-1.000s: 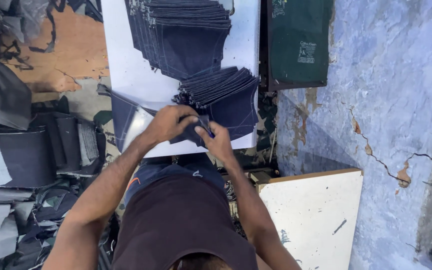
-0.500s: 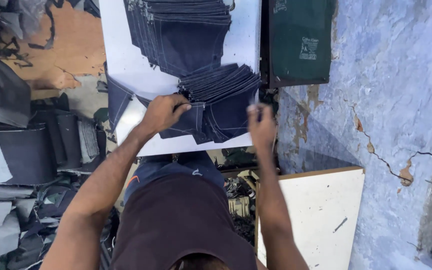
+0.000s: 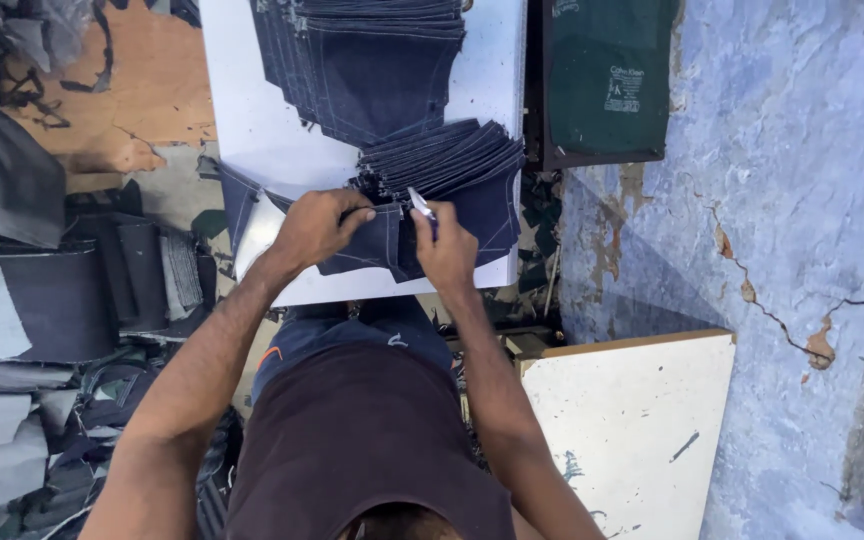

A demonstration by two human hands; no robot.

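Note:
My left hand [image 3: 317,228] grips the edge of a dark blue denim piece [image 3: 377,240] lying at the near edge of a white table [image 3: 252,130]. My right hand [image 3: 444,250] is closed on a small metal tool [image 3: 420,203], its tip at the same denim piece. Just beyond lies a fanned stack of denim pieces [image 3: 452,160]. A larger pile of denim pieces [image 3: 367,60] sits farther back on the table.
A dark green box [image 3: 602,80] stands right of the table against a blue peeling wall [image 3: 802,150]. A white board [image 3: 632,430] sits at my right side. Grey and dark cloth heaps [image 3: 32,300] cover the floor at left.
My right hand swung out to the table's right edge, then came back to the denim piece, now with the metal tool in it. My left hand stayed on the denim.

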